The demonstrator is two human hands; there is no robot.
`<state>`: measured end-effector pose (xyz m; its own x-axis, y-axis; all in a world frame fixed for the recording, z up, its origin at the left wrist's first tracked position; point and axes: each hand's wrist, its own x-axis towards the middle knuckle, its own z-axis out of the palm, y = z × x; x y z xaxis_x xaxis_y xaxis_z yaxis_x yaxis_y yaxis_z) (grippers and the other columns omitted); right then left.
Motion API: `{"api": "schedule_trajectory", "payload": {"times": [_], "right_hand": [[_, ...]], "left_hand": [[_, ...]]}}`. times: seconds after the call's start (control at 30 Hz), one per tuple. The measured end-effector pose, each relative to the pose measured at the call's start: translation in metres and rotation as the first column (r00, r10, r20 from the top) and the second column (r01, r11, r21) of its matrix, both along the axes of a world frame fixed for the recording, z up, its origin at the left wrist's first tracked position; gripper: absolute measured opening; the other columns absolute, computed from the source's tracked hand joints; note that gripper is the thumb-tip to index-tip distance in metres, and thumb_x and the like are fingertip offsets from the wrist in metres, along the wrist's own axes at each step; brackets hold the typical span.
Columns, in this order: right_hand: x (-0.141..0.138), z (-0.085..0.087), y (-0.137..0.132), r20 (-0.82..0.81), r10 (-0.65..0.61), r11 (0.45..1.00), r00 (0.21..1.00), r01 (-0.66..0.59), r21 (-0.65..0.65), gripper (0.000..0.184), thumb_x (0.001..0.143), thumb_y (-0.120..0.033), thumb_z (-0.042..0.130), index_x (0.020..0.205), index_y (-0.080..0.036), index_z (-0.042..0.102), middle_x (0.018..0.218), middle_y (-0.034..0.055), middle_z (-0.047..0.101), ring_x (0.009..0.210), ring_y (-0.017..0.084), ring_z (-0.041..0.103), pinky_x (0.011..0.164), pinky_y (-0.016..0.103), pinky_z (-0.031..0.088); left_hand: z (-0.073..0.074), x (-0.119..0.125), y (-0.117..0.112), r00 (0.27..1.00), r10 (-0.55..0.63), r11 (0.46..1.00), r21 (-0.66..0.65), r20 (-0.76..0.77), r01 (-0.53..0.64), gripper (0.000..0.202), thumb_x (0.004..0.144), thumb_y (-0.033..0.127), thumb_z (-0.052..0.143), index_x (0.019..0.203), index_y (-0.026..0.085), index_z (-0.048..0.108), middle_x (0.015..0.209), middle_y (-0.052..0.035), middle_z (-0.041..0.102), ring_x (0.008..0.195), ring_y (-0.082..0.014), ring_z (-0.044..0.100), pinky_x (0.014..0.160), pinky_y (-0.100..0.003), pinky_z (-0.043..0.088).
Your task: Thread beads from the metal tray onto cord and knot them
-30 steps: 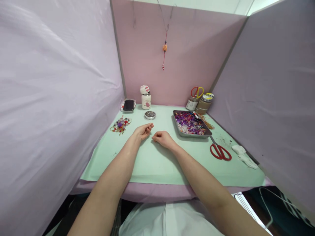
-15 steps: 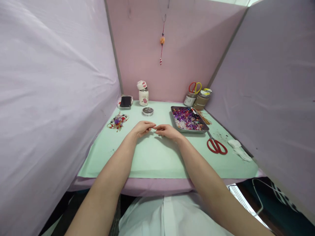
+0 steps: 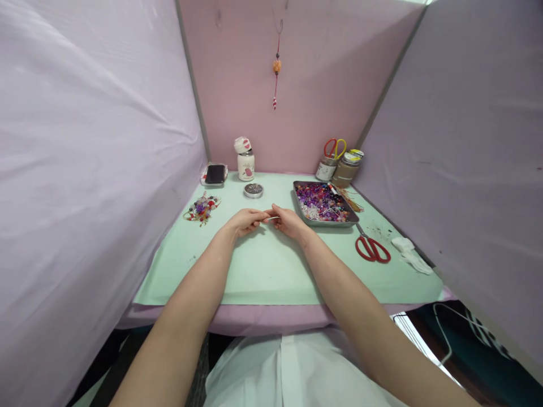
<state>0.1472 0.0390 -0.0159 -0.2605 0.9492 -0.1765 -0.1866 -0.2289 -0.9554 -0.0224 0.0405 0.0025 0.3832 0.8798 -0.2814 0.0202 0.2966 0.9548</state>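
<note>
My left hand (image 3: 245, 223) is over the middle of the green mat, closed in a pinch. A thin, stiff-looking white strand (image 3: 274, 217) runs from its fingertips toward my right hand (image 3: 289, 222). The fingers of my right hand are curled around that strand's other end, and the two hands' fingertips meet. Whether the strand is a cord, wire or needle is too small to tell. Right of my right hand stands a dark metal tray (image 3: 339, 224) full of purple, clear and reddish beads (image 3: 320, 200).
Red-handled scissors (image 3: 373, 249) lie by the tray, near a white crumpled cloth (image 3: 410, 254). Beaded strings (image 3: 202, 208) are heaped at left. A round tin (image 3: 253, 190), a bottle (image 3: 245, 161), a phone (image 3: 215, 174) and two jars (image 3: 326, 168) stand behind. A beaded pendant (image 3: 276, 66) hangs on the pink wall.
My right hand has turned, with its thumb side raised and its fingers more curled. The white strand between the hands shows more plainly. My left hand has hardly moved.
</note>
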Motion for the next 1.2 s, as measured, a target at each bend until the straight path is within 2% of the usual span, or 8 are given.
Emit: {"api": "schedule_trajectory", "payload": {"times": [0.2,0.37,0.67,0.8,0.9,1.03,1.13,1.2], "right_hand": [[-0.002,0.000,0.000,0.023,-0.037,0.999,0.999,0.036,0.013,0.041,0.078,-0.053,0.060,0.081,-0.013,0.071,0.086,0.0070,0.067,0.064,0.010,0.044,0.050,0.020,0.034],[-0.006,-0.002,-0.001,-0.024,-0.003,0.998,1.000,0.005,0.060,0.031,0.063,-0.041,0.076,0.077,-0.014,0.069,0.069,0.0017,0.062,0.061,0.008,0.045,0.049,0.019,0.032],[-0.011,-0.014,0.003,-0.053,-0.052,0.990,0.997,0.059,0.127,0.035,0.055,-0.039,0.080,0.072,-0.015,0.060,0.062,-0.0011,0.060,0.051,0.006,0.041,0.048,0.020,0.030],[-0.017,-0.008,-0.003,0.075,-0.144,0.977,0.987,0.130,0.169,0.033,0.063,-0.043,0.073,0.073,-0.016,0.057,0.059,-0.0028,0.056,0.049,0.006,0.041,0.048,0.021,0.032],[0.000,0.011,-0.025,0.289,-0.218,0.936,0.932,0.117,0.332,0.024,0.073,-0.039,0.065,0.083,-0.018,0.059,0.072,-0.0001,0.060,0.059,0.010,0.051,0.054,0.023,0.038],[0.075,0.038,-0.079,0.636,-0.424,0.819,0.645,-0.027,0.573,0.010,0.077,-0.030,0.061,0.075,-0.020,0.061,0.078,0.0022,0.063,0.074,0.015,0.055,0.069,0.027,0.040],[0.147,0.042,-0.113,0.798,-0.566,0.824,0.209,0.121,0.553,0.007,0.079,-0.024,0.058,0.081,-0.018,0.061,0.086,0.0084,0.063,0.082,0.019,0.057,0.073,0.029,0.038],[0.184,0.036,-0.122,0.898,-0.439,0.874,-0.034,0.213,0.436,0.013,0.079,-0.024,0.057,0.087,-0.014,0.061,0.094,0.0151,0.062,0.085,0.022,0.059,0.071,0.030,0.037]], "left_hand": [[0.000,-0.003,0.004,0.989,-0.043,0.995,-0.085,0.139,0.055,0.026,0.066,0.023,0.077,0.086,0.009,0.068,0.069,-0.0018,0.059,0.040,0.0021,0.025,0.035,-0.014,0.012],[-0.003,-0.002,0.004,0.988,-0.054,0.991,-0.116,0.145,0.071,0.018,0.068,0.019,0.075,0.077,0.008,0.063,0.069,-0.0024,0.060,0.040,0.0025,0.027,0.034,-0.012,0.014],[-0.005,0.004,0.002,0.992,0.062,0.988,-0.147,0.106,-0.046,0.011,0.069,0.011,0.071,0.070,0.008,0.061,0.063,-0.0025,0.057,0.041,0.0013,0.035,0.036,-0.011,0.018],[-0.007,0.003,0.001,0.998,0.043,0.998,-0.038,0.042,-0.042,0.017,0.067,0.020,0.074,0.070,0.009,0.061,0.056,0.0006,0.053,0.040,0.0000,0.033,0.037,-0.014,0.016],[-0.006,0.001,0.002,0.997,0.069,0.997,0.032,-0.028,-0.068,0.025,0.064,0.030,0.076,0.070,0.010,0.062,0.053,0.0032,0.048,0.039,-0.0008,0.028,0.037,-0.016,0.013],[-0.001,-0.003,0.007,0.988,0.155,0.978,0.141,-0.012,-0.152,0.030,0.059,0.032,0.079,0.076,0.011,0.066,0.068,-0.0022,0.059,0.049,-0.0038,0.039,0.039,-0.016,0.023],[0.004,-0.005,0.009,0.970,0.241,0.959,0.160,-0.025,-0.234,0.031,0.059,0.033,0.080,0.079,0.013,0.067,0.075,-0.0053,0.063,0.062,-0.0081,0.052,0.044,-0.015,0.032],[0.006,-0.007,0.008,0.961,0.276,0.951,0.142,0.016,-0.276,0.030,0.060,0.031,0.080,0.079,0.013,0.066,0.079,-0.0061,0.064,0.070,-0.0102,0.057,0.051,-0.016,0.040]]}}
